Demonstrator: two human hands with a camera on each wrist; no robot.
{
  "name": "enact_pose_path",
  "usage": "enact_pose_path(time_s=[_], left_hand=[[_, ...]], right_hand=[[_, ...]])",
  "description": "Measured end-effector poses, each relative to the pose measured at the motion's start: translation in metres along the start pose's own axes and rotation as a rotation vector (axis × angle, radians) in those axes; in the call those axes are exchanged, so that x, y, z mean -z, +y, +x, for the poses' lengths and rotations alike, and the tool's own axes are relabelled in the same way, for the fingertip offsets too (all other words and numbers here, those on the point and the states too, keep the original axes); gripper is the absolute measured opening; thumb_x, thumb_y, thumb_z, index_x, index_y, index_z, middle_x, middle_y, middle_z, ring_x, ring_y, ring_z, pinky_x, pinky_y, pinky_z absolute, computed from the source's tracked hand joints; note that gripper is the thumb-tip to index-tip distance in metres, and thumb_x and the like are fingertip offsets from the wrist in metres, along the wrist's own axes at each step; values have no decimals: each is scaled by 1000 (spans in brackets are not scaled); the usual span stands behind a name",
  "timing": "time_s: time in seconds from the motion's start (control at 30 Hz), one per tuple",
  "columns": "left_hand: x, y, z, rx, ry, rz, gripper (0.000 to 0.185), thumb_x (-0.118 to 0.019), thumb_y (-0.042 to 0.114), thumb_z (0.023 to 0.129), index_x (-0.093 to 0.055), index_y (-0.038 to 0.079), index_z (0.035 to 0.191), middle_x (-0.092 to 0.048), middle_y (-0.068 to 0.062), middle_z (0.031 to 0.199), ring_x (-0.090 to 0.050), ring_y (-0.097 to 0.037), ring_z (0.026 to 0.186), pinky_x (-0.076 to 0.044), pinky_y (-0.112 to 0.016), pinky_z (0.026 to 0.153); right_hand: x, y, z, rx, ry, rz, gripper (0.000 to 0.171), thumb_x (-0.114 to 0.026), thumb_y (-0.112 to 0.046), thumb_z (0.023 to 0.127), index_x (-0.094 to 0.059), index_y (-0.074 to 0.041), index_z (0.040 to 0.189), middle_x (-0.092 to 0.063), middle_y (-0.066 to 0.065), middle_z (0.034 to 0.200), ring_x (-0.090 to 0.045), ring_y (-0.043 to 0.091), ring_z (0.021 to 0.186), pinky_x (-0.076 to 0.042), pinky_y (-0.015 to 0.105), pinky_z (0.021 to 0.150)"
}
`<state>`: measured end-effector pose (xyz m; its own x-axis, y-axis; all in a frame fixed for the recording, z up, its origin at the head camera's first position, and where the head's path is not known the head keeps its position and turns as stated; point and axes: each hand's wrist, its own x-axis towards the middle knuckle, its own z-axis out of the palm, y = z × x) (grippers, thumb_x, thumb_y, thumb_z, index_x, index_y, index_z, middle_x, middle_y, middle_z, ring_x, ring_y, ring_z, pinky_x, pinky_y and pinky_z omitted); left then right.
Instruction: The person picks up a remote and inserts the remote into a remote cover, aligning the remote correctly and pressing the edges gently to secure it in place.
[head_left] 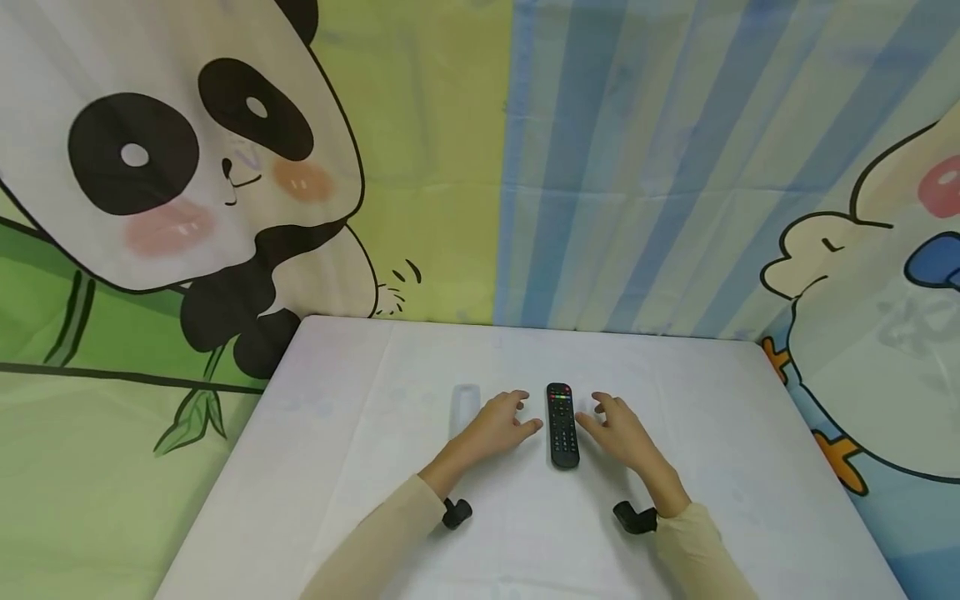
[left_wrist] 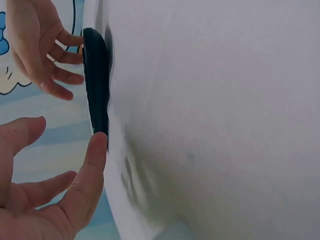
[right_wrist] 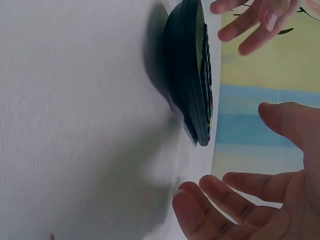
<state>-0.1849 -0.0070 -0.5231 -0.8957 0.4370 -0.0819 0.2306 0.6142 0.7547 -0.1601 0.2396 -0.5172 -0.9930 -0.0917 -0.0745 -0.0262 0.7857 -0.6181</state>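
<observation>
The black remote control [head_left: 562, 425] lies face up on the white tabletop [head_left: 315, 467], between the two hands. The left hand [head_left: 495, 427] and right hand [head_left: 621, 432] are both released, fingers loosely bent and grasping nothing, one at each side of the remote control. A translucent object [head_left: 464, 404] lies beside the left hand, partly covered by it.

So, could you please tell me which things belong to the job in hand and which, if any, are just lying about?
Likely part of the job:
black remote, lying between the left grip and right grip
perhaps the clear piece beside the left grip; its use is unclear

Apparently outside it:
printed backdrop behind the white table
black devices at the wrists
</observation>
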Motion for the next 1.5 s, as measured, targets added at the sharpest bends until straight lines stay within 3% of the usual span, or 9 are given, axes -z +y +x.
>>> enact_pose_path(time_s=[0.17, 0.27, 0.43, 0.57, 0.7, 0.97, 1.23, 1.5], left_hand=[[-12, 3, 11, 36, -54, -61, 62, -69, 35, 96, -50, -4, 140, -64, -15, 120, -69, -14, 78, -55, -34, 79], [-18, 4, 16, 79, -99, -148, 62, -70, 31, 96, -48, -6, 141, -63, -13, 117, -67, -10, 60, -56, -31, 72], [-28, 5, 22, 139, -117, -265, 59, -73, 25, 94, -50, -9, 137, -60, -6, 104, -68, -13, 63, -56, -27, 59], [-34, 5, 26, 143, -109, -293, 52, -73, 20, 94, -53, -11, 132, -60, -3, 96, -68, -13, 65, -56, -25, 57], [-38, 8, 27, 142, -107, -361, 48, -72, 10, 93, -52, -11, 131, -59, -7, 99, -68, -15, 65, -57, -26, 56], [-40, 14, 25, 150, -97, -393, 46, -73, 4, 91, -52, -10, 130, -58, -9, 100, -67, -17, 62, -57, -27, 55], [-23, 7, 12, 125, -35, -340, 46, -75, 11, 90, -56, -5, 128, -63, -7, 103, -66, -13, 66, -57, -26, 56], [5, -6, -8, 102, 43, -291, 53, -76, 16, 91, -54, -3, 135, -64, -6, 108, -67, -11, 63, -56, -26, 59]], right_hand=[[-7, -3, 5, -47, -49, 59, 60, -62, -32, 100, -47, 12, 137, -62, 19, 104, -62, 27, 81, -53, 41, 67], [-13, -3, 8, -80, -87, 117, 58, -62, -31, 100, -47, 12, 137, -63, 14, 98, -60, 20, 68, -50, 34, 59], [-17, -3, 9, -89, -119, 159, 56, -62, -30, 101, -49, 13, 135, -65, 16, 100, -62, 20, 66, -50, 32, 59], [-17, -3, 10, -85, -122, 155, 55, -61, -30, 101, -50, 13, 134, -67, 18, 104, -64, 22, 72, -53, 37, 66], [-17, -5, 10, -78, -117, 148, 52, -62, -29, 100, -52, 11, 133, -67, 17, 106, -65, 22, 79, -54, 41, 74], [-20, -2, 8, -103, -126, 247, 46, -65, -14, 97, -49, 11, 133, -66, 9, 93, -65, 19, 62, -52, 31, 60], [-31, -9, 11, -95, -125, 418, 44, -66, -11, 98, -47, 5, 135, -68, 15, 102, -65, 23, 63, -55, 35, 59], [-41, -37, 18, -25, -161, 523, 47, -64, -11, 99, -42, 4, 139, -70, 11, 90, -64, 26, 66, -55, 38, 61]])
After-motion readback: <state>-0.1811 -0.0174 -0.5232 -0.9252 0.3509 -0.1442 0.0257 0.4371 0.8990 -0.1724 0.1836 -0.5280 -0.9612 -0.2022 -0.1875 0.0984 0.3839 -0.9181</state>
